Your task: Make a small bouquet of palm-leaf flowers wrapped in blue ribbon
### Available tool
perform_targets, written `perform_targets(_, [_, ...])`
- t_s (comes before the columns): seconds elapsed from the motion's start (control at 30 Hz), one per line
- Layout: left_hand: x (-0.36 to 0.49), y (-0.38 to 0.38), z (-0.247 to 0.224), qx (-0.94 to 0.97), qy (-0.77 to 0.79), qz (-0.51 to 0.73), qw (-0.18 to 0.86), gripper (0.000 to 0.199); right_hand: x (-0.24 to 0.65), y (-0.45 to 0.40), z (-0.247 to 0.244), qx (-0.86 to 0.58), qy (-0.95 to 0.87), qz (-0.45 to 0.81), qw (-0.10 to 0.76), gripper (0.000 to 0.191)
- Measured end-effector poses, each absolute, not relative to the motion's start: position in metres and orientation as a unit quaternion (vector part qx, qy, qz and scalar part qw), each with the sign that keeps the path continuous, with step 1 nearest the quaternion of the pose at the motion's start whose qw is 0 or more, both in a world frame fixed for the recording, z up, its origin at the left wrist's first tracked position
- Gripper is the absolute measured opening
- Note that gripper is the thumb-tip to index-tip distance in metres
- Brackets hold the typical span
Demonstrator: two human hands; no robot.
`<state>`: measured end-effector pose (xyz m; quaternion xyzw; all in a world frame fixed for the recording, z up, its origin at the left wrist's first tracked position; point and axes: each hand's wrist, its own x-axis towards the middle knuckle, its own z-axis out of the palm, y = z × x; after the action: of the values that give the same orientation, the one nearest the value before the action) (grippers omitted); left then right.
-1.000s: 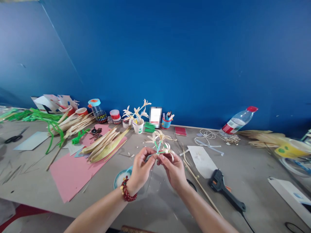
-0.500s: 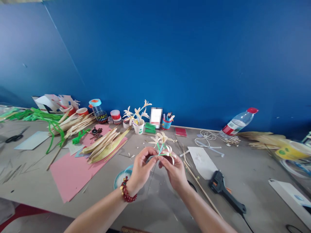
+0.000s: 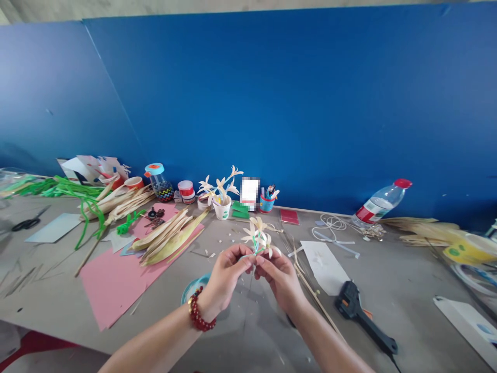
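Observation:
My left hand (image 3: 232,269) and my right hand (image 3: 280,274) meet in front of me, thumbs and fingers pinched together. Between them they hold a small bunch of cream husk flowers (image 3: 258,231) by its green stems, blooms pointing up and away. The lower stem ends are mostly hidden by my fingers. Behind the bunch stands a white paper cup (image 3: 222,211) with similar cream flowers (image 3: 220,187) in it. A roll of light-blue tape (image 3: 190,290) lies beside my left wrist, partly covered by it.
Left are pink paper (image 3: 112,282), corn husks (image 3: 166,241), green pipe cleaners (image 3: 91,207) and scissors (image 3: 27,224). Right are a hot glue gun (image 3: 363,316), white paper (image 3: 324,264), thin sticks (image 3: 314,295), a tilted plastic bottle (image 3: 382,203) and a yellow cup (image 3: 469,247). A blue wall (image 3: 272,93) rises behind.
The flowers in the held bunch have turned and now sit closer together. Both hands keep their pinch on the stems. The whole view has shifted slightly, showing more above the blue wall.

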<state>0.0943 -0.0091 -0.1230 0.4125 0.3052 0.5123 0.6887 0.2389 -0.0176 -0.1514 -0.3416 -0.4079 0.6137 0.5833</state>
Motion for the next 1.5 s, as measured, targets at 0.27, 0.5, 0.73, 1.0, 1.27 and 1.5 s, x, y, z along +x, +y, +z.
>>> perform_targets(0.27, [0.090, -0.002, -0.144, 0.335, 0.176, 0.438, 0.815, 0.016, 0.245, -0.027, -0.140, -0.317, -0.393, 0.662, 0.553, 0.023])
perform_targets(0.5, [0.087, 0.003, -0.153, 0.326, 0.089, 0.368, 0.866, 0.023, 0.245, -0.037, -0.134, -0.332, -0.460, 0.626, 0.535, 0.024])
perform_targets(0.73, [0.082, 0.001, -0.155, 0.331, 0.133, 0.386, 0.851, 0.030, 0.237, -0.046, -0.144, -0.403, -0.519, 0.505, 0.560, 0.027])
perform_targets(1.0, [0.085, 0.003, -0.154, 0.300, 0.180, 0.431, 0.832, 0.029, 0.233, -0.047, -0.151, -0.435, -0.562, 0.426, 0.559, 0.016])
perform_targets(1.27, [0.087, -0.002, -0.154, 0.307, 0.235, 0.451, 0.805, 0.029, 0.233, -0.046, -0.151, -0.452, -0.539, 0.456, 0.545, 0.021])
perform_targets(1.5, [0.089, -0.005, -0.158, 0.328, 0.239, 0.461, 0.789, 0.025, 0.235, -0.039, -0.141, -0.430, -0.508, 0.489, 0.564, 0.021])
